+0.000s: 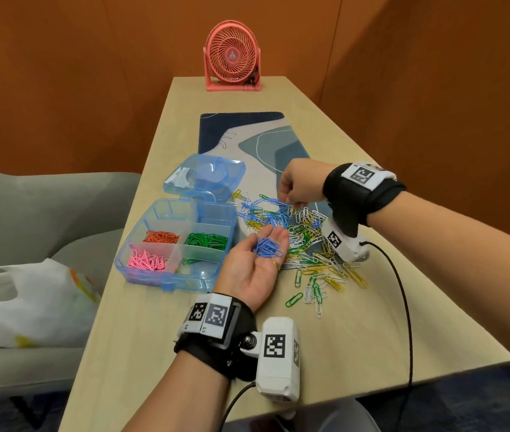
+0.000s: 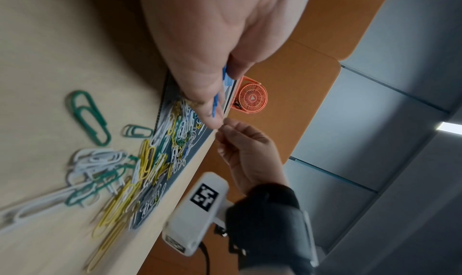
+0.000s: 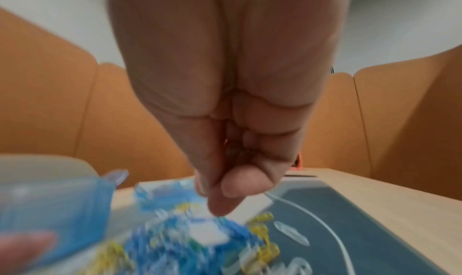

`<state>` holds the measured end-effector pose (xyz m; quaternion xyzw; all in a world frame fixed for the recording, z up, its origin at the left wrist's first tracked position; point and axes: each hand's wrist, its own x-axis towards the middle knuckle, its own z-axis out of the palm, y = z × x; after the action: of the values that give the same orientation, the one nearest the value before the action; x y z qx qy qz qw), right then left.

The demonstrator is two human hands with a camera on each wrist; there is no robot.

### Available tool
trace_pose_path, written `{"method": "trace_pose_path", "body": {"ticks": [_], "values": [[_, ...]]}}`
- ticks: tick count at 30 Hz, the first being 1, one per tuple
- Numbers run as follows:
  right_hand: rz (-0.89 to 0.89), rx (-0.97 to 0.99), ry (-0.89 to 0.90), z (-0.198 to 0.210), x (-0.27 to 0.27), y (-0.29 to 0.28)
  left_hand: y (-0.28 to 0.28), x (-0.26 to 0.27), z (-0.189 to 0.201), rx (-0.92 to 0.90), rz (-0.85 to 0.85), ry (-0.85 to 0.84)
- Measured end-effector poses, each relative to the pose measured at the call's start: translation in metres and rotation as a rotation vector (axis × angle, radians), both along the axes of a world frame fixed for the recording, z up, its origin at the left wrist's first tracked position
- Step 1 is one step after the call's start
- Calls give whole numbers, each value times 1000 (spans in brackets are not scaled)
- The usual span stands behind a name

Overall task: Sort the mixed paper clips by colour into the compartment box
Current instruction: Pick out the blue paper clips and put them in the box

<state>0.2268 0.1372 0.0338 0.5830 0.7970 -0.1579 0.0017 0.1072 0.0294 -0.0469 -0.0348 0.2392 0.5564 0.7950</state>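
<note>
My left hand [image 1: 256, 263] lies palm up beside the box, fingers relaxed, cradling a small heap of blue clips [image 1: 267, 247], seen edge-on as blue clips [image 2: 217, 103] in the left wrist view. My right hand [image 1: 291, 198] hovers over the mixed pile [image 1: 306, 232] of blue, yellow, white and green clips, thumb and fingertips [image 3: 225, 196] pinched together on a blue clip on top of it. The clear blue compartment box [image 1: 141, 269] holds orange clips [image 1: 161, 236], green clips [image 1: 205, 241] and pink clips [image 1: 147, 260] in separate compartments.
The box's open lid [image 1: 205, 174] lies behind it. A patterned mat [image 1: 259, 135] sits under part of the pile. A pink fan [image 1: 232, 57] stands at the table's far end. A grey chair [image 1: 45, 207] with a plastic bag [image 1: 29, 300] is left of the table.
</note>
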Motion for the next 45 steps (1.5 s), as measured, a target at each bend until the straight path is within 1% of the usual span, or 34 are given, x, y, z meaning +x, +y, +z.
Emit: {"method": "trace_pose_path", "body": {"ticks": [2, 4, 8, 12, 18, 21, 24, 27, 29, 32, 35, 37, 38, 41, 45], "values": [[-32, 14, -72, -11, -2, 5, -2, 1, 1, 2, -28, 40], [-49, 4, -108, -20, -5, 6, -2, 1, 1, 8, -34, 70], [-64, -44, -147, -29, -8, 5, 0, 1, 0, 12, -26, 90], [-59, -41, -159, -28, -7, 4, 1, 0, 0, 11, -12, 101], [-85, -133, 24, -23, 6, 4, -1, 0, 3, 13, -10, 105], [-72, -136, 174, -11, 9, -2, 0, 0, 1, 14, -15, 115], [4, -206, 315, 5, 5, -16, 1, -1, -1, 14, -26, 126], [117, -329, 351, 13, -5, -32, 2, -1, -2, 26, 1, 77], [148, -352, 344, 13, -11, -36, 1, -1, -1, 36, 24, 19], [94, -256, 291, 11, -14, -28, 0, -2, -1, 9, 18, 30], [12, -123, 95, 1, -14, -9, 0, -2, 0, -8, 3, 32], [-31, -70, -29, -9, -16, -4, 1, -3, 0, -11, -2, 34], [-42, -60, -49, -14, -18, -3, 1, -3, 0, -10, -4, 40], [-66, -62, -25, -27, -22, -1, 1, -2, 0, 0, 5, 53], [-71, -79, -15, -31, -24, 1, 2, -2, 0, 4, 6, 75]]}}
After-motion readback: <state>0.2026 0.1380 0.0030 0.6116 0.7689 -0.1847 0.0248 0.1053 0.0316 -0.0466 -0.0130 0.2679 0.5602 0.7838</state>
